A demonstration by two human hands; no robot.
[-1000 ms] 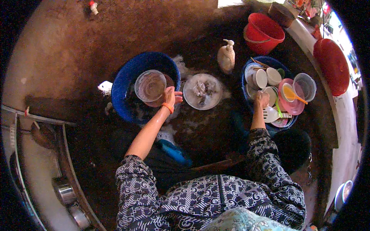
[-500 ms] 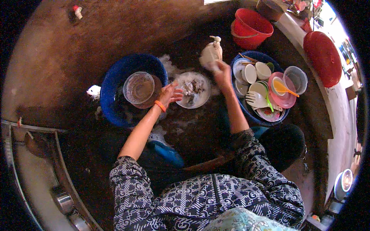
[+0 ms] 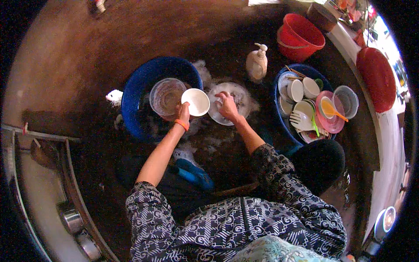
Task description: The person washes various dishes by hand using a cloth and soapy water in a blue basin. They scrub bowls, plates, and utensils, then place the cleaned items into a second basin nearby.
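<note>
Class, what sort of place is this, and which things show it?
Probably a floor-level dishwashing spot, perhaps domestic: a blue basin, a foamy round dish and piled crockery suggest it.

Black jacket (image 3: 218, 225), repeated white letter print (image 3: 202, 239)

This looks like a home's washing-up spot, set low on a brown floor (image 3: 78, 78) rather than at a sink: a blue tub (image 3: 153, 66), a second tub (image 3: 276, 96) piled with bowls (image 3: 295, 90) and utensils (image 3: 302, 120), a sudsy dish (image 3: 245, 107), a pump bottle (image 3: 256, 65), a red bucket (image 3: 293, 38) and, at left, metal pots (image 3: 72, 219). Indoors or yard, I cannot tell.
</note>
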